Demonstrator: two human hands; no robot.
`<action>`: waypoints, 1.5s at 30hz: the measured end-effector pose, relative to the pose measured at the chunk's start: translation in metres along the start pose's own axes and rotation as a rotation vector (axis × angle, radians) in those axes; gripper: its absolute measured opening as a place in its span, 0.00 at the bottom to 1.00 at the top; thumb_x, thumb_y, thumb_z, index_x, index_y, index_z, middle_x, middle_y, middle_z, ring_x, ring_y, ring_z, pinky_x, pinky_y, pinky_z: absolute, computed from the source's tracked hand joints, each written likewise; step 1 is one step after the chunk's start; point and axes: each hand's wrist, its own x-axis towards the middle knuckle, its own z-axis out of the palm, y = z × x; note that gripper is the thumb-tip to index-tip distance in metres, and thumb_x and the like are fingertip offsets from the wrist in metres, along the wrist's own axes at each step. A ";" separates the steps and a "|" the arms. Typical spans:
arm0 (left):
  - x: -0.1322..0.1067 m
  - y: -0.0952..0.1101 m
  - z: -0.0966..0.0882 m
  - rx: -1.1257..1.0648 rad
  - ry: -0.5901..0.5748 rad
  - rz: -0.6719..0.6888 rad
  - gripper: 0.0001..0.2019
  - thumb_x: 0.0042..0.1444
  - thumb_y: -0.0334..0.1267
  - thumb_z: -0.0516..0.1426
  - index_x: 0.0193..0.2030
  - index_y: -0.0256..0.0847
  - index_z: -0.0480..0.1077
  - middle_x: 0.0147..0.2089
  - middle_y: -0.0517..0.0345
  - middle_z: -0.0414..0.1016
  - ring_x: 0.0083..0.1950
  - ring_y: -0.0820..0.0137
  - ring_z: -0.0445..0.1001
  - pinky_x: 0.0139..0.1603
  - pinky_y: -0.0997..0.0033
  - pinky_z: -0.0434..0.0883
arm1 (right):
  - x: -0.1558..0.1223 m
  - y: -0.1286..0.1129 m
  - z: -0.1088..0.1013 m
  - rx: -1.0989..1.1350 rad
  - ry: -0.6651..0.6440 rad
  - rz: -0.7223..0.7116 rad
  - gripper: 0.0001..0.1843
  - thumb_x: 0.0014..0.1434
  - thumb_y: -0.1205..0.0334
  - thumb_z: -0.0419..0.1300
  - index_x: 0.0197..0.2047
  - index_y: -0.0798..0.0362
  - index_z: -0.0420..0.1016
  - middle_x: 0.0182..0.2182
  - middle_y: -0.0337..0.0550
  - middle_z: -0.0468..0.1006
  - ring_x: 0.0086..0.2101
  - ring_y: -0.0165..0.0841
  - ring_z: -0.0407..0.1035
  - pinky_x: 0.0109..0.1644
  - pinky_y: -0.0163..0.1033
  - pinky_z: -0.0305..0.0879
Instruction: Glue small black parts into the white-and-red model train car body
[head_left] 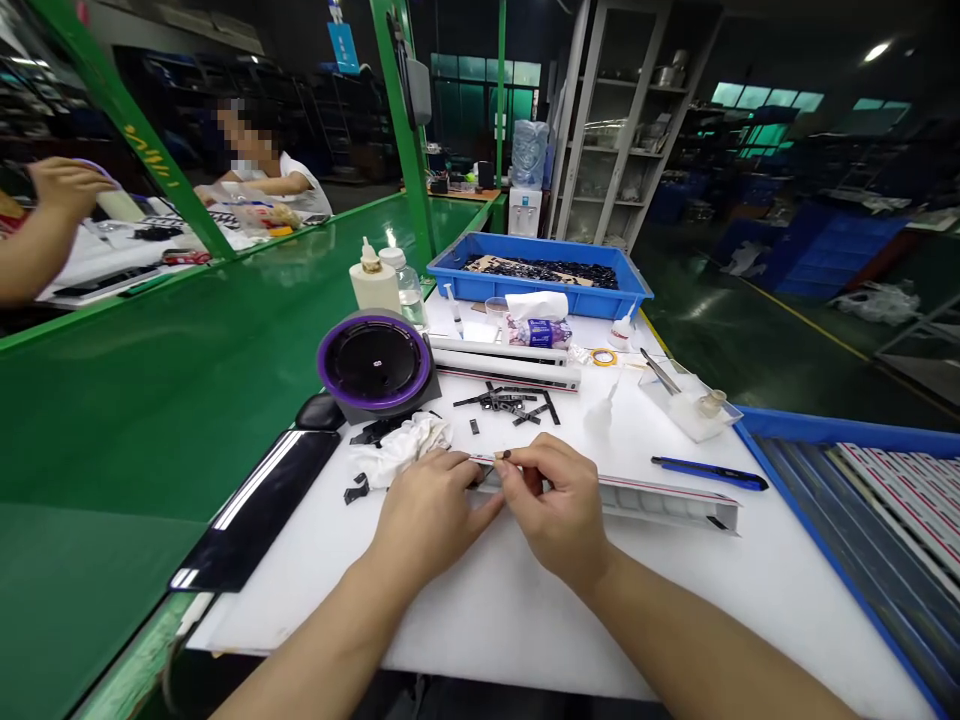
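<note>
A long white plastic channel with a red line along its edge lies across the white table in front of me. My left hand is closed over the left part of it, thumb on the near side, fingertips on the far edge. My right hand pinches a small dark piece between thumb and forefinger, right at the channel's top edge. Beyond the hands lies a loose pile of small black strips. A crumpled white cloth is beside my left hand.
Behind are two more white channels, a purple-rimmed round unit, a tissue pack and a blue bin. A blue utility knife and a clear tray lie right. Another person sits far left.
</note>
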 end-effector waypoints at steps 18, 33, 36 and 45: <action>0.001 -0.001 0.003 0.019 0.017 0.015 0.15 0.58 0.50 0.56 0.34 0.42 0.76 0.36 0.52 0.79 0.41 0.59 0.75 0.41 0.61 0.70 | 0.002 -0.008 -0.007 -0.014 0.064 -0.095 0.04 0.56 0.69 0.60 0.31 0.52 0.73 0.22 0.35 0.66 0.22 0.25 0.58 0.24 0.34 0.57; 0.005 -0.015 0.013 0.038 0.116 0.089 0.19 0.57 0.57 0.55 0.32 0.43 0.77 0.38 0.52 0.79 0.41 0.59 0.75 0.42 0.60 0.70 | 0.074 0.086 -0.211 -0.649 1.051 0.153 0.09 0.52 0.58 0.59 0.30 0.55 0.76 0.19 0.35 0.63 0.23 0.30 0.58 0.30 0.39 0.57; 0.005 -0.018 0.016 0.047 0.134 0.097 0.21 0.58 0.58 0.53 0.33 0.43 0.77 0.39 0.51 0.79 0.42 0.58 0.75 0.43 0.59 0.70 | 0.071 0.092 -0.209 -0.754 1.027 0.123 0.11 0.53 0.58 0.57 0.29 0.55 0.77 0.20 0.36 0.65 0.25 0.31 0.61 0.34 0.38 0.60; 0.003 -0.012 0.007 0.032 0.077 0.095 0.19 0.59 0.55 0.55 0.34 0.41 0.76 0.37 0.52 0.79 0.41 0.60 0.75 0.44 0.60 0.70 | 0.064 0.096 -0.210 -0.858 0.661 0.334 0.14 0.48 0.58 0.62 0.37 0.54 0.81 0.24 0.39 0.71 0.27 0.34 0.65 0.41 0.43 0.62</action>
